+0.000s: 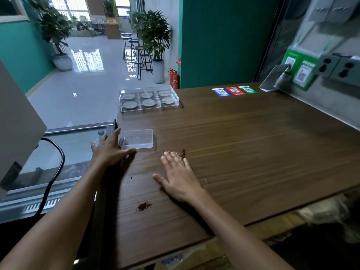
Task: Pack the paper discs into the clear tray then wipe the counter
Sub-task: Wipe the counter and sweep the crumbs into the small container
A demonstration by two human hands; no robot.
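Observation:
A clear tray [176,100] with six compartments stands at the far left of the wooden counter [253,143]. Each compartment holds a grey paper disc [148,103]. Nearer lies a clear flat lid [139,140]. My left hand [111,150] reaches with straight fingers to the lid's left edge, at the counter's left side. Palm down, my right hand [178,175] lies flat on the counter, its fingertips touching a small brown pile of crumbs [182,152]. A second patch of brown crumbs [143,205] lies near the front.
Three coloured QR stickers [234,91] lie at the counter's back. A wall with sockets [339,70] and green QR signs rises on the right. Left of the counter sits a glass-topped cabinet [78,145] with a black cable [56,166] across it.

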